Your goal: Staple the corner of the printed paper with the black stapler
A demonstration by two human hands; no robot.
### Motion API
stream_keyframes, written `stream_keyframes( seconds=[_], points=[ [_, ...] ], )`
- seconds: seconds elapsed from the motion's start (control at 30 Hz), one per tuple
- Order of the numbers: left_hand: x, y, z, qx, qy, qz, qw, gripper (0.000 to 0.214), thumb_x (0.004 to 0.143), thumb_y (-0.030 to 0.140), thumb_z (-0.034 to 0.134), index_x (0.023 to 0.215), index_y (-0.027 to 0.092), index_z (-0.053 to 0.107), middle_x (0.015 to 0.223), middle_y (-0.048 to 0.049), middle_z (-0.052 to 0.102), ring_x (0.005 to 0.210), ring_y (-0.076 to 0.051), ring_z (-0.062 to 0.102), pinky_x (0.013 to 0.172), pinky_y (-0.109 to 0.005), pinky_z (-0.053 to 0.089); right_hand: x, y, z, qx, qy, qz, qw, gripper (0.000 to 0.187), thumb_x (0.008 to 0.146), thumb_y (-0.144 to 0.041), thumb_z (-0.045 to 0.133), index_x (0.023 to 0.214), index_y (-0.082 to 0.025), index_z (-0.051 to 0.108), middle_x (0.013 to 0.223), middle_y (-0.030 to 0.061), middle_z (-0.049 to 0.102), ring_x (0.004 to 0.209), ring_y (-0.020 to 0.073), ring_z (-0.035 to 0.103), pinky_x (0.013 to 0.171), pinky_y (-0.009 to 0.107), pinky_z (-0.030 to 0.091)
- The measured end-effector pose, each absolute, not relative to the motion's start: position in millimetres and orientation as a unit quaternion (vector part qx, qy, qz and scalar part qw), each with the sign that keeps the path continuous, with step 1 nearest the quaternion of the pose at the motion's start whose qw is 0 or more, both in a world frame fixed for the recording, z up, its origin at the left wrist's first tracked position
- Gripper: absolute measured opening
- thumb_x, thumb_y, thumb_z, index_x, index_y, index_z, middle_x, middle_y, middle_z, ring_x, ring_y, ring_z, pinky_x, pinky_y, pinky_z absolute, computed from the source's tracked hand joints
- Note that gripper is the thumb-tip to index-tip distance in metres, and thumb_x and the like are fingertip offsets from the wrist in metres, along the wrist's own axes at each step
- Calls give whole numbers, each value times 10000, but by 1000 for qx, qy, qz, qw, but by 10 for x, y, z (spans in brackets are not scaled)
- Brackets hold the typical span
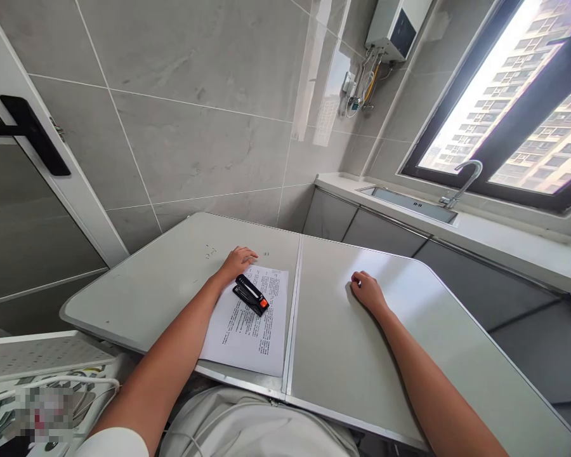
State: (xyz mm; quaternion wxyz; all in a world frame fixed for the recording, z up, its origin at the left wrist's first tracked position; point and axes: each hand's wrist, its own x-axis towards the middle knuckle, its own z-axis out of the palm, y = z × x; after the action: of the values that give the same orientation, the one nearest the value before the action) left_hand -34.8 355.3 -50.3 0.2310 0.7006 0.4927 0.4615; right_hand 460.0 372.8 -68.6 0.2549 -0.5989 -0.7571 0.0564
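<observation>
Quietly, from where I stand, with a clock laid over the table (356, 374) and the person's seat at six, the printed paper (266, 363) lies near nine o'clock, just beside the centre seam. Dense dark lines of print run across it, too small for me to read. A black stapler (250, 294) rests on the sheet, its orange-red patch pointing toward five; tiny pale marks show on its body, but I can't make out any brand. At ten, the left hand (238, 261) lies loosely open, fingers a little bent, by the paper's far edge. At two, the right hand (367, 291) rests on the bare tabletop, fingers curled into a loose fist. Small dark scribbles (210, 252) mark the table past the left hand, illegible from here. Farther off toward two sits a sink (409, 204) with a curved faucet (467, 184).
</observation>
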Motion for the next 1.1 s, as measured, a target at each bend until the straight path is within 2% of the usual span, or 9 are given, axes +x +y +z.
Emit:
stream_keyframes(
  seconds=[0.2, 0.3, 0.37, 0.47, 0.57, 0.63, 0.8, 0.97, 1.1],
  points=[
    [-331, 3604, -626, 783, 511, 311, 170, 88, 865, 304, 695, 883, 250, 762, 949, -73, 674, 1009, -278, 567, 948, -394, 408, 3862, 3450, -609, -565, -704, 176, 393, 269, 864, -290, 456, 1044, -214, 641, 1014, 77, 653, 765, 192, 589, 748, 330, 491],
    [-334, 3597, -657, 799, 499, 294, 160, 121, 907, 324, 649, 869, 238, 724, 967, -69, 660, 1007, -272, 566, 954, -398, 397, 3382, 3255, -623, -480, -767, 234, 355, 305, 882, -337, 518, 1126, -232, 669, 1072, 70, 648, 820, 193, 604, 744, 324, 507],
    [-332, 3592, -673, 807, 497, 283, 145, 134, 928, 325, 625, 970, 243, 722, 1030, -67, 659, 1039, -269, 566, 959, -395, 391, 3121, 3178, -643, -460, -782, 247, 340, 330, 898, -357, 537, 1175, -244, 675, 1097, 66, 640, 868, 198, 614, 781, 334, 516],
    [-320, 3592, -688, 825, 483, 265, 125, 217, 951, 318, 602, 1126, 258, 716, 1124, -73, 658, 1094, -270, 566, 968, -395, 384, 2834, 3153, -667, -491, -770, 226, 339, 281, 891, -364, 578, 1101, -232, 709, 1075, 78, 635, 959, 228, 619, 881, 375, 505],
    [-309, 3594, -683, 842, 453, 261, 133, 205, 954, 328, 609, 1099, 262, 738, 1103, -77, 669, 1093, -274, 574, 968, -398, 388, 2646, 3149, -670, -521, -753, 213, 342, 163, 867, -352, 607, 874, -229, 714, 986, 80, 647, 961, 249, 612, 870, 380, 493],
    [-302, 3595, -675, 844, 441, 268, 148, 189, 949, 334, 618, 1060, 256, 750, 1074, -82, 679, 1078, -275, 581, 965, -399, 399, 2571, 3121, -663, -522, -748, 218, 348, 142, 856, -343, 601, 810, -240, 688, 933, 61, 663, 918, 241, 604, 821, 359, 491],
    [-273, 3605, -663, 836, 434, 292, 164, 239, 939, 354, 635, 1131, 268, 748, 1128, -86, 702, 1115, -279, 589, 996, -406, 408, 2522, 3056, -655, -505, -718, 301, 373, 137, 768, -312, 630, 885, -248, 661, 908, 16, 707, 774, 200, 600, 737, 337, 507],
    [-253, 3625, -690, 836, 410, 313, 189, 221, 935, 380, 655, 1088, 284, 783, 1075, -86, 725, 1089, -276, 610, 1004, -399, 402, 2511, 3080, -648, -450, -706, 370, 402, 194, 741, -292, 665, 929, -246, 657, 1026, 31, 730, 957, 221, 672, 893, 378, 528],
    [-262, 3649, -744, 844, 429, 283, 153, 301, 947, 370, 635, 1215, 282, 740, 1168, -94, 688, 1117, -280, 599, 1001, -409, 405, 2509, 3049, -630, -438, -722, 352, 404, 187, 749, -271, 643, 934, -241, 640, 1017, 23, 728, 987, 217, 680, 913, 365, 518]
  ],
)
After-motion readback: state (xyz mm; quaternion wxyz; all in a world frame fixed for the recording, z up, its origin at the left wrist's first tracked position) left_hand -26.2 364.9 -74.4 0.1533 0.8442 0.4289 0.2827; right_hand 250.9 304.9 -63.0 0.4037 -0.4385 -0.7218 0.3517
